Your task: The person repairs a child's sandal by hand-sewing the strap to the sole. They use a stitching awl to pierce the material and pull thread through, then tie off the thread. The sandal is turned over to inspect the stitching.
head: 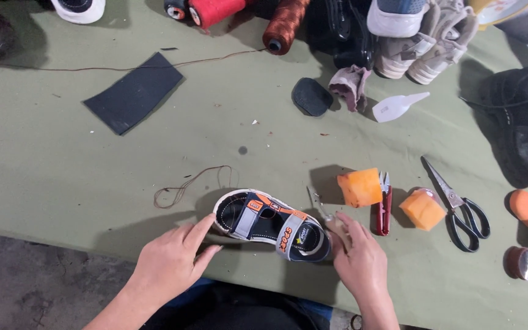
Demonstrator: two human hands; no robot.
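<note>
Your work sits at the near edge of the counter (62, 159): a small sandal (271, 224) with orange and grey straps, lying upright on its sole. Take it as the landmark. Your left hand (172, 260) rests at its toe end, fingers loosely apart and touching the rim, steadying rather than gripping. Your right hand (359, 260) is at the heel end, its grip closed on a thin metal awl (320, 206) whose tip points up and away from the sandal. You seem to be at the step of bracing the shoe and bringing the tool to it; stitching or piercing has not begun, as far as I can judge. The next move likely calls for a firmer left hold on the sole and a turn of the awl tip toward the strap or edge. Just beyond the sandal lies a loose loop of brown thread (190, 183). To its right are an orange block (360, 187), red snips (384, 205), a second orange block (423, 209) and black scissors (459, 208). Well beyond it lie a dark sheet (134, 91) and thread spools (282, 27).
</note>
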